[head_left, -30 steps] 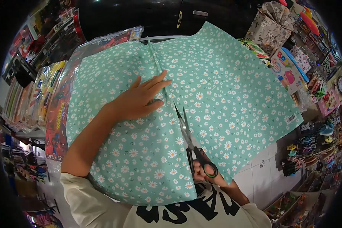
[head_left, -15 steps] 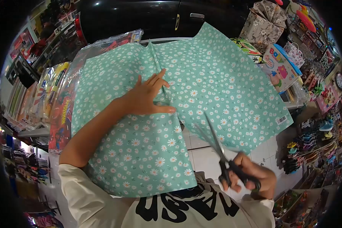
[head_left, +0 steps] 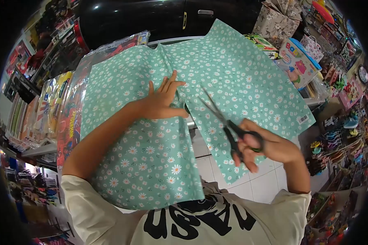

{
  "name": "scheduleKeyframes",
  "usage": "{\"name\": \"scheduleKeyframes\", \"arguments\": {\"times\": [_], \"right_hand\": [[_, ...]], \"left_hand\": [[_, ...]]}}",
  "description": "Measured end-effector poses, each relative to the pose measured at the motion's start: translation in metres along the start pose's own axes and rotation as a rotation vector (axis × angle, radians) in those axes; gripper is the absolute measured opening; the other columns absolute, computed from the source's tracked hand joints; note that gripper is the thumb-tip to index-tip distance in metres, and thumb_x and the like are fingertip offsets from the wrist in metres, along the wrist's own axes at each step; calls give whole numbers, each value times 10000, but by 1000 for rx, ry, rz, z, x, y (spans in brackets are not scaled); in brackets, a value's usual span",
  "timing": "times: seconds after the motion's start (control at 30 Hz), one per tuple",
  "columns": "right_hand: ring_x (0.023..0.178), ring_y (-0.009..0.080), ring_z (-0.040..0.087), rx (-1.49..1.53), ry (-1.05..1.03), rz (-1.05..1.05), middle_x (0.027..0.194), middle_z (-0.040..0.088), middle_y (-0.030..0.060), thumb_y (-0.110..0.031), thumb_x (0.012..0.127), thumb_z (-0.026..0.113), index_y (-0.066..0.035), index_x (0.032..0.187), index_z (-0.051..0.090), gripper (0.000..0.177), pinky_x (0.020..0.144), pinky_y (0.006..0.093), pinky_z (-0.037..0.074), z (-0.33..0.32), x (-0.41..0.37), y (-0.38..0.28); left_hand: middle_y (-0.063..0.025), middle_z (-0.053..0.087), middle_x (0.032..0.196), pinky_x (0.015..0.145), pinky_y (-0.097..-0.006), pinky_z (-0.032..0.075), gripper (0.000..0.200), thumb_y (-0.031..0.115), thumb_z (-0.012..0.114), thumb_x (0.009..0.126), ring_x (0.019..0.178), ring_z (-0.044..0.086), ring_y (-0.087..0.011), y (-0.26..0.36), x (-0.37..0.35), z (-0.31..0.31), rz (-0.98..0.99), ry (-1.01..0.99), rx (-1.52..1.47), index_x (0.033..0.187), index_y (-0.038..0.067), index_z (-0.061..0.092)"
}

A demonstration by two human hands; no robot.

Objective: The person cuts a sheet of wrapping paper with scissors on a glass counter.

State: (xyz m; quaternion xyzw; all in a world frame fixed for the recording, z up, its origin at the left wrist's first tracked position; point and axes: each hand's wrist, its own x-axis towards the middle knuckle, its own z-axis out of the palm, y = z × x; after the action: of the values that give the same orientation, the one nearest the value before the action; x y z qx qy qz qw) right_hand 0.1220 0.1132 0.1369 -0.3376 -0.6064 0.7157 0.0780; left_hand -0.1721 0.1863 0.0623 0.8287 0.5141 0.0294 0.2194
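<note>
Green daisy-patterned paper [head_left: 241, 90] is spread out in front of me, with a long slit running from its near edge up to about its middle. My left hand [head_left: 163, 98] lies on the paper left of the slit, fingers spread, the thumb reaching to the cut edge. Black-handled scissors [head_left: 229, 124] are in my right hand [head_left: 253, 143], their blades parted and pointing up and left over the right part of the paper. Whether the blades touch the paper cannot be made out.
Plastic-wrapped packs [head_left: 69, 122] lie to the left. At the right are a boxed toy [head_left: 298, 65] and a floral bag [head_left: 276, 22]. A black glossy surface [head_left: 139, 18] stands behind. Tiled floor [head_left: 249, 188] shows below, and stocked shelves line both sides.
My right hand has moved up and left with the scissors, bringing the blades nearer my left hand. The slit gapes wider below my left thumb, and the right flap hangs lower. My left hand stays nearly in place.
</note>
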Motion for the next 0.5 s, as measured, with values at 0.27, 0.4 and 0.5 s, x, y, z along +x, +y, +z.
{"name": "scheduleKeyframes", "arguments": {"times": [0.27, 0.4, 0.5], "right_hand": [[507, 170, 551, 142, -30, 89, 725, 589, 138, -617, 849, 461, -64, 960, 361, 573, 461, 278, 448, -6, 49, 28], [481, 160, 540, 246, -134, 72, 717, 600, 145, -629, 844, 455, -88, 880, 416, 544, 430, 252, 425, -18, 55, 29], [477, 155, 537, 245, -152, 87, 723, 605, 142, -628, 845, 453, -81, 899, 425, 551, 431, 251, 424, -19, 56, 30]], "left_hand": [[-268, -106, 1465, 1024, -644, -49, 940, 607, 590, 728, 1352, -78, -450, -8, 3, 0, 33, -39, -4, 1392, 92, 167], [-267, -107, 1465, 1025, -638, -57, 948, 612, 590, 726, 1355, -81, -441, -10, 2, -2, 48, -45, -53, 1394, 88, 169], [-270, -101, 1465, 1028, -632, -61, 956, 614, 596, 722, 1354, -82, -443, -10, 0, -3, 51, -36, -68, 1396, 87, 170]]}}
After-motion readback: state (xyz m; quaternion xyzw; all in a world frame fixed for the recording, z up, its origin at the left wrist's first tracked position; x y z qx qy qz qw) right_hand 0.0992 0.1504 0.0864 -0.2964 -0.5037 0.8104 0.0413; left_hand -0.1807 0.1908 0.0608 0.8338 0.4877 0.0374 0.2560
